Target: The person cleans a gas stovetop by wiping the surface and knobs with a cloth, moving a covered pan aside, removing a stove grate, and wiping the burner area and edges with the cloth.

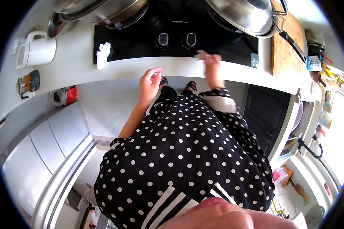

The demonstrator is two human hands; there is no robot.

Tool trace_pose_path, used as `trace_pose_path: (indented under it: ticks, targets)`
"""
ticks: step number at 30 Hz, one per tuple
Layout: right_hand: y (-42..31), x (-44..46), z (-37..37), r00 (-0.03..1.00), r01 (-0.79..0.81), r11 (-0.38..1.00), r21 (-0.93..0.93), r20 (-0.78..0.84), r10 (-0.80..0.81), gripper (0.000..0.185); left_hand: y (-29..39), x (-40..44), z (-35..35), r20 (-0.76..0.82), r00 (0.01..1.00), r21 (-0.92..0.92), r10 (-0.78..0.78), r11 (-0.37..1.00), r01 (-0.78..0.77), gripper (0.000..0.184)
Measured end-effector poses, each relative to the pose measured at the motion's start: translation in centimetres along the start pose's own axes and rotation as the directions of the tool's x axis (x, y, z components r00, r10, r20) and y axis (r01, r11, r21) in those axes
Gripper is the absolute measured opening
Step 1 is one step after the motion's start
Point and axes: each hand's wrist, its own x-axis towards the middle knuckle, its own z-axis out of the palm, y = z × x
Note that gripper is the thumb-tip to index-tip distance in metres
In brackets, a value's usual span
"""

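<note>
My right hand (pixel 212 70) is over the front edge of the black glass cooktop (pixel 141 45), a little right of its two knobs (pixel 188 40). It is smeared by motion, with a small white tissue-like piece (pixel 198 56) at its fingertips. Lower and to the left, my left hand (pixel 149 87) hovers at the counter's front edge (pixel 126 70). Its fingers are loosely bent and apart, and nothing shows in them. A crumpled white tissue or cloth (pixel 103 55) lies across the cooktop's left front corner.
A steel pot (pixel 103 13) stands at the back left, a lidded steel pan (pixel 248 17) at the back right. Left are a white jug (pixel 42 50) and a small glass container (pixel 28 83). A wooden board (pixel 286 49) lies right, under the pan's black handle (pixel 293 46).
</note>
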Motion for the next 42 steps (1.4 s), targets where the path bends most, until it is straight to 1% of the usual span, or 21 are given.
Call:
trace_pose_path:
  ticks: [2, 3, 4, 6, 7, 9, 10, 11, 12, 14, 15, 18, 22, 23, 25, 28, 30, 32, 35, 38, 42]
  targets:
    - [5.0, -1.1, -2.4, 0.991, -0.102, 0.994, 0.028, -0.085, 0.104, 0.035, -1.6, 0.3, -0.9, -0.034, 0.999, 0.017, 0.011, 1.0, -0.011, 0.019]
    - [6.9, -2.0, -4.0, 0.958, -0.287, 0.943, -0.171, -0.035, 0.285, 0.035, -2.6, 0.5, -1.1, -0.055, 0.998, -0.003, 0.026, 1.0, -0.026, 0.019]
    - [7.8, -2.8, -4.8, 0.888, -0.436, 0.821, -0.369, -0.028, 0.459, 0.036, -3.2, 0.6, -1.4, -0.078, 0.996, -0.023, 0.041, 0.999, -0.043, 0.019]
    - [8.5, -4.9, -0.9, 0.909, -0.414, 0.884, -0.217, -0.058, 0.412, 0.037, -3.1, 0.7, -1.9, -0.083, 0.996, 0.001, 0.036, 0.999, -0.036, 0.02]
    - [5.2, -4.5, -0.2, 0.949, -0.309, 0.901, -0.303, -0.035, 0.313, 0.036, -3.2, 0.7, -2.1, -0.089, 0.996, 0.008, 0.027, 1.0, -0.026, 0.021]
    - [0.0, -2.8, 0.8, 0.971, -0.175, 0.975, -0.134, 0.142, 0.194, 0.032, -3.2, 0.8, -2.5, -0.093, 0.994, 0.049, 0.052, 0.998, -0.048, 0.024]
    - [-1.9, -1.8, 1.4, 0.974, -0.15, 0.979, 0.137, 0.189, 0.122, 0.026, -3.1, 1.9, -2.3, -0.095, 0.991, 0.083, 0.095, 0.993, -0.087, 0.027]
    - [-4.7, -0.3, 0.8, 0.989, -0.102, 0.951, 0.293, 0.13, 0.066, 0.021, -2.8, 3.0, -2.1, -0.097, 0.986, 0.117, 0.136, 0.985, -0.125, 0.03]
    - [-6.6, 1.2, 0.1, 0.992, -0.108, 0.915, 0.39, 0.104, 0.073, 0.021, -1.9, 4.5, -2.0, -0.095, 0.971, 0.183, 0.221, 0.962, -0.201, 0.042]
    - [-8.3, 4.0, -0.2, 0.99, -0.135, 0.884, 0.448, 0.097, 0.102, 0.02, -2.8, 8.4, -1.4, -0.071, 0.912, 0.332, 0.403, 0.872, -0.359, 0.064]
    - [-8.7, 5.3, -0.2, 0.994, -0.103, 0.907, 0.409, 0.075, 0.079, 0.02, -2.6, 9.8, -1.2, -0.065, 0.907, 0.338, 0.415, 0.865, -0.371, 0.072]
    - [-9.5, 7.7, 1.0, 1.0, -0.001, 0.949, 0.316, 0.013, -0.004, 0.018, -3.3, 13.7, -0.7, 0.063, 0.878, 0.334, 0.475, 0.818, -0.467, 0.074]
    - [-10.7, 7.7, 3.4, 0.997, 0.068, 0.982, 0.176, 0.022, -0.073, 0.017, -3.8, 15.6, -0.1, 0.091, 0.825, 0.329, 0.557, 0.765, -0.553, 0.06]
    - [-11.1, 7.3, 3.9, 0.996, 0.086, 0.982, 0.167, 0.016, -0.09, 0.016, -4.0, 15.7, 0.0, 0.045, 0.802, 0.321, 0.596, 0.751, -0.577, 0.054]
    - [-11.4, 7.3, 4.9, 0.992, 0.114, 0.982, 0.147, 0.038, -0.121, 0.014, -4.2, 16.1, -0.1, 0.044, 0.807, 0.314, 0.589, 0.758, -0.571, 0.051]
    - [-11.1, 10.1, 5.7, 0.991, 0.133, 0.987, 0.088, -0.038, -0.13, 0.013, -3.6, 15.7, -0.2, 0.048, 0.843, 0.305, 0.536, 0.796, -0.523, 0.047]
    - [-10.5, 11.3, 6.2, 0.995, 0.092, 0.995, 0.048, -0.051, -0.09, 0.014, -2.8, 15.5, -0.6, 0.077, 0.873, 0.314, 0.482, 0.819, -0.48, 0.046]
    - [-11.0, 10.0, 6.0, 0.986, 0.167, 0.986, 0.026, -0.015, -0.166, 0.014, -4.0, 15.9, -0.3, 0.055, 0.862, 0.278, 0.504, 0.821, -0.498, 0.05]
    - [-11.1, 8.9, 5.7, 0.978, 0.207, 0.973, 0.105, -0.011, -0.207, 0.012, -4.4, 16.2, 0.1, 0.009, 0.862, 0.237, 0.507, 0.836, -0.495, 0.059]
    - [-11.1, 11.4, 6.0, 0.995, 0.09, 0.992, 0.086, -0.04, -0.087, 0.01, -2.7, 15.4, -0.7, 0.026, 0.919, 0.234, 0.393, 0.892, -0.388, 0.063]
    - [-11.2, 9.0, 6.3, 0.99, 0.132, 0.985, 0.111, -0.056, -0.127, 0.011, -3.4, 15.7, -0.5, 0.006, 0.875, 0.205, 0.484, 0.856, -0.474, 0.069]
